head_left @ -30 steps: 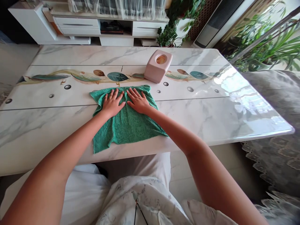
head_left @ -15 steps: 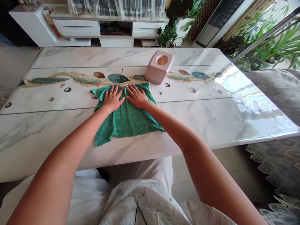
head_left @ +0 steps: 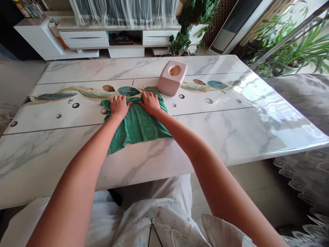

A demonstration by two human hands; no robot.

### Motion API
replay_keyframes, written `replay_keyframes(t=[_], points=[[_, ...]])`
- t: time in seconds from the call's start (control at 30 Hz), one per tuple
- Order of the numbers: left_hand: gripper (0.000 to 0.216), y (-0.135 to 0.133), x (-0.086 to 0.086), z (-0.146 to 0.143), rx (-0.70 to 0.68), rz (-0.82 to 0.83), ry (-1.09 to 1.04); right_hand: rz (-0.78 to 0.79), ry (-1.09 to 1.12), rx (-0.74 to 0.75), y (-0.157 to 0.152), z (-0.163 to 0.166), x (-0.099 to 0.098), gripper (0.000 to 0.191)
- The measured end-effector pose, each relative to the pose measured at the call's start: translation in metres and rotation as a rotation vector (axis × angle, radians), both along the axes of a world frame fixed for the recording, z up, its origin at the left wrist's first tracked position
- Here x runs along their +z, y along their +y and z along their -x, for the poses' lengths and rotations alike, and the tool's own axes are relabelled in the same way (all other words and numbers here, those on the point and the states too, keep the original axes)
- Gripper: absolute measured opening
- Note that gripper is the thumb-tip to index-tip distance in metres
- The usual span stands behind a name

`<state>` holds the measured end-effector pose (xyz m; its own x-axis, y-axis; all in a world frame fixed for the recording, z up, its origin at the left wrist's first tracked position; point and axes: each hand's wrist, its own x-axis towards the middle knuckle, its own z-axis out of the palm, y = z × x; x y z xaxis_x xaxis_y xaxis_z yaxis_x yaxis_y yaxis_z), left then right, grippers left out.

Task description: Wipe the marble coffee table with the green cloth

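On green cloth [head_left: 140,125], left hand [head_left: 119,106] and right hand [head_left: 150,103] curled, any pinch hidden.

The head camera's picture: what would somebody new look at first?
Probably the rumpled green cloth on the glossy white marble-patterned table, with the left hand and right hand on it. Next, the pale pink, block-shaped box with a round opening, by the cloth's far right corner. Then the printed teal and brown leaves across the table.

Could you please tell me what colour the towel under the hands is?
The towel is green; it shows best in the head view.
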<state>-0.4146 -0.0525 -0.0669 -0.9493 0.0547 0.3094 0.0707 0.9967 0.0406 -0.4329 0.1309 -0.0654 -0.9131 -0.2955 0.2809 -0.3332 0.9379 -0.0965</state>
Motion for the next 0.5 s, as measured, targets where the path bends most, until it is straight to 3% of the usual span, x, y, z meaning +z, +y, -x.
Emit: replay_keyframes(t=[0.17, 0.27, 0.33, 0.43, 0.5], points=[[0.033, -0.03, 0.024, -0.013, -0.295, 0.152, -0.101, -0.2, -0.173, 0.172, 0.031, -0.006, 0.03, 0.045], [0.04, -0.042, 0.056, -0.017, -0.225, 0.071, -0.16, -0.263, -0.049, 0.273, 0.041, -0.01, 0.066, 0.046], [0.05, -0.043, 0.087, -0.026, -0.134, -0.007, -0.072, -0.247, 0.024, 0.251, 0.044, -0.02, 0.098, 0.051], [0.06, -0.042, 0.134, -0.056, -0.157, -0.056, 0.159, -0.173, 0.096, 0.149, 0.053, -0.05, 0.143, 0.059], [0.065, -0.046, 0.152, -0.087, -0.185, -0.038, 0.249, -0.116, 0.11, 0.145, 0.066, -0.08, 0.158, 0.063]])
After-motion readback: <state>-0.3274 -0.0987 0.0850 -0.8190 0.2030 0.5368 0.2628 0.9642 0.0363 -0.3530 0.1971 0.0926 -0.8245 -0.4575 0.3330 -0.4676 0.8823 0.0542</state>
